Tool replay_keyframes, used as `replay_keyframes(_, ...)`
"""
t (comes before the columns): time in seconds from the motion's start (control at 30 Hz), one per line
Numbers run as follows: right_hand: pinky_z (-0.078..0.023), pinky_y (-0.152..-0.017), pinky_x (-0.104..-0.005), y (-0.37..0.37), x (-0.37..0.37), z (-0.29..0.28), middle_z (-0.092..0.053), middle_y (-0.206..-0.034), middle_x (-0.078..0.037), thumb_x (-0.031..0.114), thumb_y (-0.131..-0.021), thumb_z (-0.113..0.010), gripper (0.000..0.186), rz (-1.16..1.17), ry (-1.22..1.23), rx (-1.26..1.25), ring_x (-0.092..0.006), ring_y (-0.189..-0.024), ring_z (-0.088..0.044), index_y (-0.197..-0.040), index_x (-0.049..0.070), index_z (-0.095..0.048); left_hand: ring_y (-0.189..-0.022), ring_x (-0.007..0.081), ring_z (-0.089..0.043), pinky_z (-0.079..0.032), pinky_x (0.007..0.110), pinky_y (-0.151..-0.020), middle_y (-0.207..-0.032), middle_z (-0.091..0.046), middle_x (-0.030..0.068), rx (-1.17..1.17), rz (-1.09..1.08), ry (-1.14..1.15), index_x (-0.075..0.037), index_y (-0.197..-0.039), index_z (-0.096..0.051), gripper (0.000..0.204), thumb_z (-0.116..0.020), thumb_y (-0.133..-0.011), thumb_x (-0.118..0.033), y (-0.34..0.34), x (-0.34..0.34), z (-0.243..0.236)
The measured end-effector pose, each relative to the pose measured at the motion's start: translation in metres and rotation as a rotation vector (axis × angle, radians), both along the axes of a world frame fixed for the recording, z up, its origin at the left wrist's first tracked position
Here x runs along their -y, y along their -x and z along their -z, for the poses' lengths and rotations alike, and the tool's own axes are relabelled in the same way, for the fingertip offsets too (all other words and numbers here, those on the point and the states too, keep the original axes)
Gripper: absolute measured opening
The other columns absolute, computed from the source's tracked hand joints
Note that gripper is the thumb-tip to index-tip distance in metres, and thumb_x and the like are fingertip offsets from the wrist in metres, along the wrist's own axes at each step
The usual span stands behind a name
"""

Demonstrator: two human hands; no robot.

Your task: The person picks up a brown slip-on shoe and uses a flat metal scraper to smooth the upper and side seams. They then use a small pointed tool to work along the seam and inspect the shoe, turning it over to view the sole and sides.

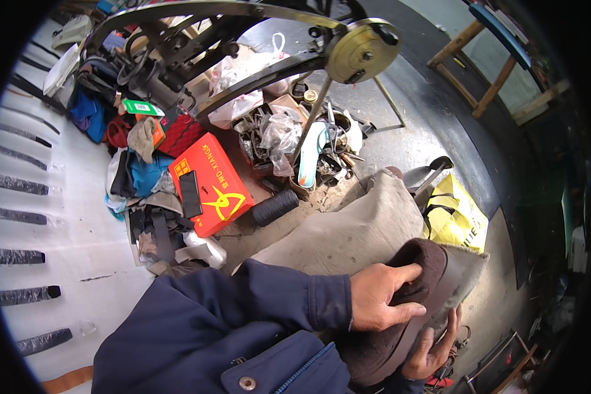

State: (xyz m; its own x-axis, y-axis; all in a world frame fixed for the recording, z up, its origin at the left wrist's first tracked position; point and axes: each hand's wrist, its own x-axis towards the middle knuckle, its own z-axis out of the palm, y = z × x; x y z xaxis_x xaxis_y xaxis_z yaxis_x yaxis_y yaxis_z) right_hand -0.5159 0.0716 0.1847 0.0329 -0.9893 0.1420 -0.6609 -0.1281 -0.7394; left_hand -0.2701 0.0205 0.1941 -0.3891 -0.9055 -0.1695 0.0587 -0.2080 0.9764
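A dark brown shoe [425, 261] with a soft, fuzzy upper and a smooth band along its edge lies tilted over my lap. My left hand [382, 299] grips it from above, thumb stretched across the side and index finger bent over the top. Lower and to the right, my right hand [435, 351] holds the shoe's other side, with thumb and fingers against it. Its wrist is partly hidden by the shoe. Under and beyond the shoe, a stained beige cloth [354, 226] covers my legs.
Ahead stands a black metal machine with a brass-coloured wheel [363, 51]. Loose tools fill a box [302, 190] beneath it. To the left are a red shoebox [213, 171] with a phone [190, 194] on it, a black thread spool [276, 207] and piled cloth. A yellow bag [463, 217] lies right.
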Motion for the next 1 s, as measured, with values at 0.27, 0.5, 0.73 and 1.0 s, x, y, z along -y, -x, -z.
replay_keyframes(0.27,-0.025,-0.121,-0.0489,0.0,-0.007,0.02,-0.043,-0.154,-0.024,0.01,-0.094,-0.05,0.051,0.084,0.073,-0.028,-0.036,-0.146,-0.038,-0.143,-0.005,-0.051,-0.084,0.038,-0.072,-0.054,0.038,-0.072,-0.091,-0.071,0.0211,-0.213,-0.118,0.138,-0.006,-0.123,-0.049,0.037,-0.069,-0.093,-0.016,-0.018,-0.002,0.016)
replay_keyframes(0.5,-0.033,-0.117,-0.0421,-0.013,-0.008,0.019,-0.048,-0.15,-0.021,0.013,-0.1,-0.048,0.052,0.181,0.001,0.127,-0.0316,-0.137,-0.047,-0.148,-0.007,-0.043,-0.078,0.0403,-0.07,-0.054,0.042,-0.068,-0.091,-0.07,0.0191,-0.191,-0.062,0.2,-0.007,-0.122,-0.049,0.038,-0.069,-0.092,-0.016,-0.03,-0.006,0.019)
replay_keyframes(0.73,-0.045,-0.1,-0.0345,0.017,0.022,-0.003,-0.063,-0.124,-0.013,0.017,-0.105,-0.047,0.035,0.193,-0.078,0.092,-0.0202,-0.114,-0.059,-0.128,-0.004,-0.062,-0.066,0.0294,-0.07,-0.051,0.035,-0.058,-0.078,-0.069,0.0154,-0.08,-0.126,0.242,-0.006,-0.118,-0.055,0.035,-0.074,-0.091,-0.017,-0.04,-0.016,0.007)
replay_keyframes(1.0,-0.053,-0.085,-0.0273,0.068,0.111,0.096,-0.071,-0.107,-0.008,0.009,-0.1,-0.057,0.026,-0.018,-0.435,0.27,-0.0145,-0.093,-0.066,-0.12,-0.004,-0.067,-0.051,0.0279,-0.062,-0.045,0.033,-0.049,-0.062,-0.059,0.0133,0.165,-0.12,0.301,-0.001,-0.098,-0.058,0.026,-0.078,-0.087,-0.014,-0.058,-0.02,-0.021)
